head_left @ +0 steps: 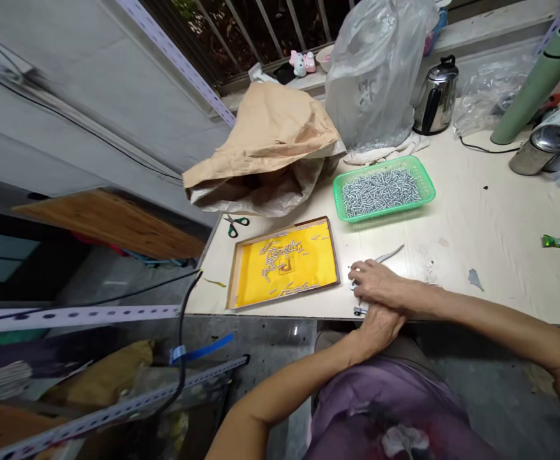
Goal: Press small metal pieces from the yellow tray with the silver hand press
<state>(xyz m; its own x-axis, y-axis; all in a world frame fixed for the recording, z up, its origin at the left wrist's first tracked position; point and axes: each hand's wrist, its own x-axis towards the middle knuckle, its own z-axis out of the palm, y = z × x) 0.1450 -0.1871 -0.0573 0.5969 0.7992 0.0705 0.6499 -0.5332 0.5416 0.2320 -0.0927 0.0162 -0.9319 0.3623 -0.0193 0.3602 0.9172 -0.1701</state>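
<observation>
My right hand (378, 281) lies near the table's front edge, its fingers bent and close together over small metal parts that are mostly covered. A curved grey metal tool (391, 254) sticks out beyond its knuckles; its kind does not show. Below, and partly under it, is my left hand (380, 326), with its fingers hidden. Beside the left hand, a small dark-and-silver metal piece (360, 311) is at the table edge. To the left, a shallow tray lined in yellow (325, 259) bears many loose silver pins or screws (280, 255).
A green plastic basket (426, 185) full of small silver metal pieces stands behind the hands. Around it are a brown paper sack (270, 134), a clear plastic bag (375, 76), a kettle (437, 96), a green flask (529, 92) and scissors (235, 225). Green wrapped packets (555, 241) lie right.
</observation>
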